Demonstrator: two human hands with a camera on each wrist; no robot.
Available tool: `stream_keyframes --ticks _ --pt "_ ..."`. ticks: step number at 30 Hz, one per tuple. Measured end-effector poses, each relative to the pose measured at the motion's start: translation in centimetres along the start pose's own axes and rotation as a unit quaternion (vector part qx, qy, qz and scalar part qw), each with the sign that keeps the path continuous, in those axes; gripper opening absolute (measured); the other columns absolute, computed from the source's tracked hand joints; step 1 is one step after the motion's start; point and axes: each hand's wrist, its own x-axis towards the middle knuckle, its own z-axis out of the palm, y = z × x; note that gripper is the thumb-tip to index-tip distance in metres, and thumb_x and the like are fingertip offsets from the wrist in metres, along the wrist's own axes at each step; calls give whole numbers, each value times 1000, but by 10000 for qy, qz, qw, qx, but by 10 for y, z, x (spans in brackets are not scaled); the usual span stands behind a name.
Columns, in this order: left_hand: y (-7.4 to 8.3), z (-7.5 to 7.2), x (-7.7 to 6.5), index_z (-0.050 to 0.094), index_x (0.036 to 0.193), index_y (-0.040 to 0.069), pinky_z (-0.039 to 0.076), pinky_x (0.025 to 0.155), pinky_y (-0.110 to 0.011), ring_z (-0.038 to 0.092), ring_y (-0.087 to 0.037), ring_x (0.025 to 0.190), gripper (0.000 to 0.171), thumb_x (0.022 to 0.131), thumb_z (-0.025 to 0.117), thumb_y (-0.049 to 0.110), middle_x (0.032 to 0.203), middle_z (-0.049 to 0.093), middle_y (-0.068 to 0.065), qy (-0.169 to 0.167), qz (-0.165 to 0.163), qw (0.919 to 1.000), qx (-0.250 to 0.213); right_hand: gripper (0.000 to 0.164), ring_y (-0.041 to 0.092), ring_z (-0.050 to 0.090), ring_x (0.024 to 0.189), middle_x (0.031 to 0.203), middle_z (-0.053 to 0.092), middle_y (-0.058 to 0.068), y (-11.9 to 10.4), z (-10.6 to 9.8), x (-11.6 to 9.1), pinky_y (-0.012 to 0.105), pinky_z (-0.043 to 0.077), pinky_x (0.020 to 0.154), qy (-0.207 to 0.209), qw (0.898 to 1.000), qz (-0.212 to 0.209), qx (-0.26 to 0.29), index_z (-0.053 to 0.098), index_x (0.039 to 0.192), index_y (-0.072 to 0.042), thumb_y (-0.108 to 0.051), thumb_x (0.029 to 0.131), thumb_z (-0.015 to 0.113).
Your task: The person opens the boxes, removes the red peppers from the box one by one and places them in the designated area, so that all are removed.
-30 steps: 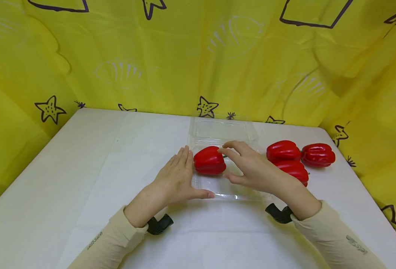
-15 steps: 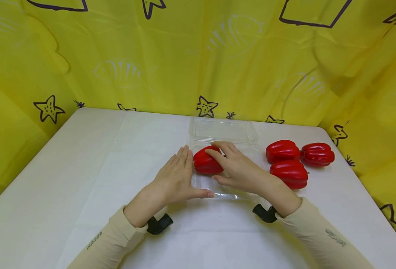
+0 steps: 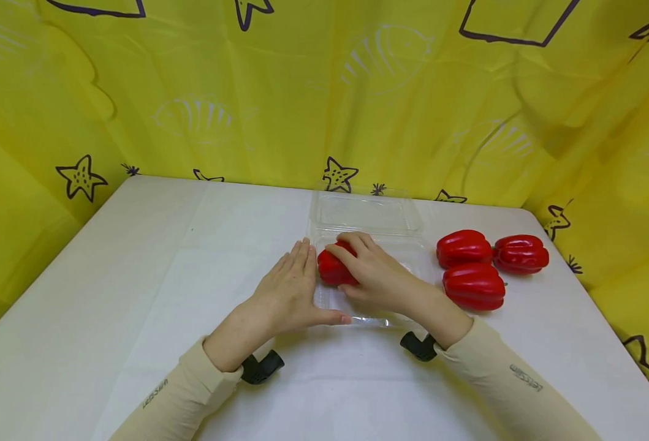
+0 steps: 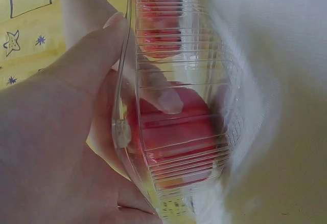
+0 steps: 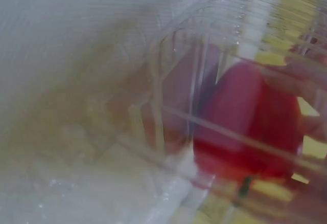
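A red bell pepper [image 3: 331, 269] lies on its side at the left end of a clear plastic clamshell container [image 3: 376, 321]. My right hand [image 3: 382, 278] reaches over the container and grips the pepper, thumb at the near side and fingers over the far side. Its green stem [image 5: 246, 185] shows in the right wrist view. My left hand [image 3: 287, 294] lies along the container's left wall, fingers straight, thumb stretched along the front rim. Through the ribbed wall [image 4: 204, 60], the left wrist view shows the right thumb [image 4: 170, 101] against the pepper.
Several more red things stand out to the right: one bell pepper [image 3: 464, 248] behind, another bell pepper [image 3: 474, 286] nearer, and a third bell pepper [image 3: 521, 254] farther right. The container's lid [image 3: 365, 214] lies folded back towards the yellow curtain [image 3: 280, 92].
My right hand has moved left, from beside the pepper's stem onto the pepper, and its fingers have closed round it. The left hand has stayed in place.
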Motion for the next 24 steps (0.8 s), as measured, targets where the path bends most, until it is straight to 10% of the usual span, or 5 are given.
stream_keyframes --ticks 24 --pt "1 0 0 16 156 -5 15 126 -46 9 -35 155 129 73 60 83 165 9 -21 -21 -49 10000 20 60 26 50 127 136 55 10 3 -7 -9 42 54 100 -52 9993 245 275 51 136 -5 -22 85 79"
